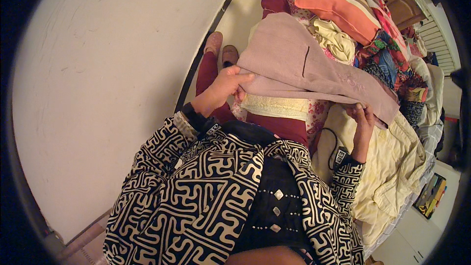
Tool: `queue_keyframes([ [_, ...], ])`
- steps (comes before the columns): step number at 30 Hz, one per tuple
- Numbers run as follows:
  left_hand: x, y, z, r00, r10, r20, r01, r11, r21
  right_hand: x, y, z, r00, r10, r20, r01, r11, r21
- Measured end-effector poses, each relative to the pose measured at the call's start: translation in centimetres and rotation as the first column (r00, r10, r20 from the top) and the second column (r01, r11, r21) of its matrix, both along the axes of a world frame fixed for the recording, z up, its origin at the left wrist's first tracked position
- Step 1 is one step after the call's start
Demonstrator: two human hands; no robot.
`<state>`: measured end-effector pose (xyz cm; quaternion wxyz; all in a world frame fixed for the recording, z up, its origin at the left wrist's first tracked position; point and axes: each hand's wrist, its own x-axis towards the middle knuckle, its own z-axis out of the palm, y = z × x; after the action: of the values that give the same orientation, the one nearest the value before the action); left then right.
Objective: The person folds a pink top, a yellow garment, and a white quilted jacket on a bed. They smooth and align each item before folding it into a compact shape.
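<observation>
A mauve cloth garment [279, 44] is spread over my lap, with a short dark line [306, 61] on its upper face and faint embroidery toward its right end. My left hand [224, 88] pinches its left edge, thumb on top. At the lower right edge, my right hand [362, 121] grips the cloth between thumb and fingers. The edge between the two hands is drawn fairly straight. Beneath it, a pale yellow towel [274, 107] lies across my dark red trousers [277, 126]. The garment's full shape cannot be made out.
An orange and brown striped pillow [338, 7] and crumpled cream cloth [333, 38] lie beyond the garment. Patterned clothes [387, 64] are heaped at the right, above a pale yellow sheet [387, 167]. A white wall [108, 68] closes off the left. Slippers [229, 55] show near the floor.
</observation>
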<state>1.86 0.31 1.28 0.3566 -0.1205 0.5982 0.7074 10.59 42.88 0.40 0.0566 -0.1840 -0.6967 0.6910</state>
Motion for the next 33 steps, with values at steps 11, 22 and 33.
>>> queue_keyframes([
  [11, -3.0, -0.1, 2.0, 0.976, -0.071, -0.204, 0.035, 0.984, -0.173, 0.3, 0.1, -0.4, 0.999, -0.043, 0.004, 0.043, 0.998, -0.045],
  [22, -4.1, 1.1, -0.6, 0.974, -0.01, -0.225, -0.055, 0.958, -0.281, 0.9, -0.1, -1.1, 0.994, -0.092, 0.061, 0.094, 0.995, -0.031],
  [33, 2.1, -1.0, -0.8, 0.939, -0.231, -0.256, 0.208, 0.971, -0.115, 0.8, -0.5, -1.1, 0.994, -0.089, 0.067, 0.089, 0.996, 0.0],
])
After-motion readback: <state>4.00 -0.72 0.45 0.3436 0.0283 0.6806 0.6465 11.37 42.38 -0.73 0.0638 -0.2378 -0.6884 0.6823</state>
